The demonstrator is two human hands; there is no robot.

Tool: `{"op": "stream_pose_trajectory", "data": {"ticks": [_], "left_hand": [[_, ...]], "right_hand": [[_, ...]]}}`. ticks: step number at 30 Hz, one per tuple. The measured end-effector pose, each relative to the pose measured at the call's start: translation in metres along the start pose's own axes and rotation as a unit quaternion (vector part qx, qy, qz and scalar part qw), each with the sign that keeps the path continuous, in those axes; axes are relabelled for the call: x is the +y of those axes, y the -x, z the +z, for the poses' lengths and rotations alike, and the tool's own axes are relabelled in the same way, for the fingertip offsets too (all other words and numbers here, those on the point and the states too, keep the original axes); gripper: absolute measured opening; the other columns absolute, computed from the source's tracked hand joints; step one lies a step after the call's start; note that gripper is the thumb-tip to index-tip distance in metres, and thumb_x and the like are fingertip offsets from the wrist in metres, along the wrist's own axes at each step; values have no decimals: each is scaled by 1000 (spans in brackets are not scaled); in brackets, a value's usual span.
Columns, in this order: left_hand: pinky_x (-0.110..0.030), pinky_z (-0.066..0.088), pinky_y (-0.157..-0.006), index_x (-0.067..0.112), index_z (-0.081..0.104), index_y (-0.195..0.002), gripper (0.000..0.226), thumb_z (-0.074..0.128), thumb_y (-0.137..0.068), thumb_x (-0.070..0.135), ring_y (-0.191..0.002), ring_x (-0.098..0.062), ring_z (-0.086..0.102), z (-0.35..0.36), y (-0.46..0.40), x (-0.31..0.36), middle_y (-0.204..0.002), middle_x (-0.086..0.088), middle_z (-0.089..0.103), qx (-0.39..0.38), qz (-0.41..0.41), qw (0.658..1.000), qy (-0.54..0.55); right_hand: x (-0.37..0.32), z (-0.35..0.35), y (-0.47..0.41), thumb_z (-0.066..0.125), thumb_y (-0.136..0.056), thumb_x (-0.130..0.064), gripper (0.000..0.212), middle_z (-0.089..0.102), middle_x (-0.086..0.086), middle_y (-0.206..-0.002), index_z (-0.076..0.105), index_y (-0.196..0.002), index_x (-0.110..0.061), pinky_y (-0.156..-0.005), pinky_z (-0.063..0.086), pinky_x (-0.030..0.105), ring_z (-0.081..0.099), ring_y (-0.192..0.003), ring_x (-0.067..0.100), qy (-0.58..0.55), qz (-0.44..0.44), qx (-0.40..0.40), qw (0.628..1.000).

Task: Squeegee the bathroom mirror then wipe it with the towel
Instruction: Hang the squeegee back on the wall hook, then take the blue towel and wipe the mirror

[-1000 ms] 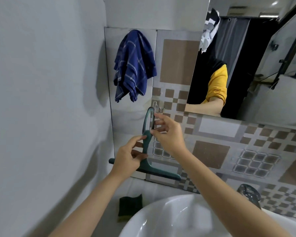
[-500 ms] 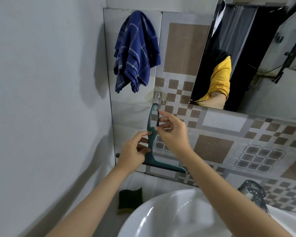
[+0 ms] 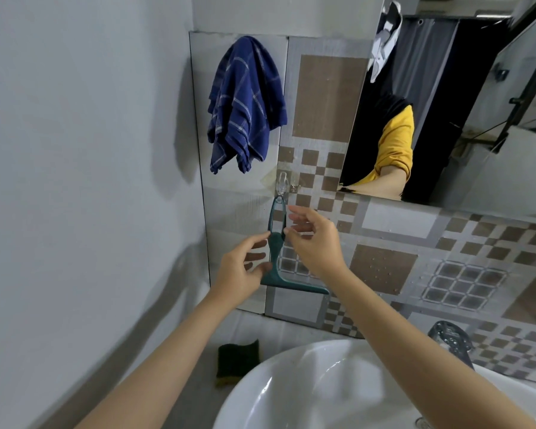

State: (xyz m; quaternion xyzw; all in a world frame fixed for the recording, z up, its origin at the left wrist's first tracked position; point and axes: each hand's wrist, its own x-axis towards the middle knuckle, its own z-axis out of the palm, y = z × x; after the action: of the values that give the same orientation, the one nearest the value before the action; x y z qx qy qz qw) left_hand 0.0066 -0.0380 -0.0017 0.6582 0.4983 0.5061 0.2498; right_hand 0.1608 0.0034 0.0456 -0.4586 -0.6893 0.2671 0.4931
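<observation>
A dark green squeegee [image 3: 275, 258] hangs upright against the tiled wall, blade at the bottom. The top of its loop handle sits at a clear wall hook [image 3: 283, 182]. My left hand [image 3: 242, 274] pinches the handle's lower part from the left. My right hand [image 3: 314, 243] touches the handle from the right with its fingertips, the other fingers spread. A blue checked towel [image 3: 245, 103] hangs on the wall above and to the left. The mirror [image 3: 464, 144] is at the upper right and reflects a yellow sleeve.
A white sink [image 3: 291, 385] lies below my arms, with a chrome faucet [image 3: 449, 339] at its right. A dark sponge [image 3: 237, 359] lies on the counter left of the sink. A plain white wall closes off the left side.
The squeegee's loop has risen from just below the hook to meet it. Both hands stay on the handle, and my right hand's fingers have spread.
</observation>
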Motion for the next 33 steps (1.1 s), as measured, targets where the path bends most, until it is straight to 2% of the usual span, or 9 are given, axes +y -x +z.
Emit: {"op": "stream_pose_trajectory", "data": {"ticks": [4,8,12,15,18,23,26,29,33], "left_hand": [[-18,52,-82,21,57,-118,39,67,-83,8,-97,-5,63,-19,-14,43,-111,2,64,99,92,991,19],[-14,51,-65,11,60,-107,21,62,-86,9,-84,-11,63,-43,-31,102,-102,-6,63,250,234,940,-2],[-28,54,-77,22,59,-104,19,59,-85,19,-93,-4,56,-74,-63,136,-104,3,59,340,244,908,8],[-32,49,-93,31,59,-102,16,56,-87,28,-103,-2,55,-95,-94,158,-108,12,60,309,125,941,63],[-27,50,-86,28,61,-108,23,55,-87,35,-102,-8,59,-110,-120,169,-116,6,63,225,14,966,128],[-29,46,-98,26,61,-118,29,53,-91,34,-113,-8,56,-115,-136,181,-124,8,61,134,50,985,102],[-30,51,-88,29,65,-106,20,55,-90,36,-102,-14,63,-117,-140,189,-112,3,67,125,14,980,153],[-26,51,-66,22,66,-107,25,55,-90,36,-88,-20,65,-121,-141,194,-100,-2,69,110,-18,970,215],[-24,52,-64,21,67,-110,31,52,-91,40,-88,-20,66,-129,-136,199,-104,-4,69,96,0,968,233]], "right_hand": [[-40,-9,-11,67,-87,-5,32,68,1,-107,64,-118,-13,-82,58,37,65,-88,12,-24,-68,34,997],[-92,-17,-34,66,-87,-9,24,69,3,-98,67,-110,-16,-79,58,35,66,-86,14,-42,-141,89,985],[-131,-23,-64,64,-89,-14,21,67,4,-102,66,-110,-18,-86,56,33,64,-91,12,-56,-170,133,975],[-142,-22,-88,60,-92,-18,26,61,2,-112,62,-117,-23,-88,50,26,57,-96,9,-6,-157,117,981],[-144,-16,-105,59,-92,-19,28,60,1,-107,60,-118,-29,-88,55,36,62,-89,12,1,-138,87,987],[-146,-9,-114,62,-91,-12,33,65,-9,-95,62,-122,-25,-71,60,26,66,-73,9,-47,-140,34,988],[-150,-4,-118,61,-91,-11,36,66,-6,-98,61,-124,-23,-69,54,12,63,-79,2,-41,-145,22,988],[-156,-1,-122,61,-90,-8,36,67,-2,-103,62,-124,-21,-85,58,33,64,-92,9,-81,-124,17,989],[-165,-4,-122,66,-88,-8,38,65,-2,-111,62,-123,-23,-90,56,43,62,-100,15,-99,-133,12,986]]}}
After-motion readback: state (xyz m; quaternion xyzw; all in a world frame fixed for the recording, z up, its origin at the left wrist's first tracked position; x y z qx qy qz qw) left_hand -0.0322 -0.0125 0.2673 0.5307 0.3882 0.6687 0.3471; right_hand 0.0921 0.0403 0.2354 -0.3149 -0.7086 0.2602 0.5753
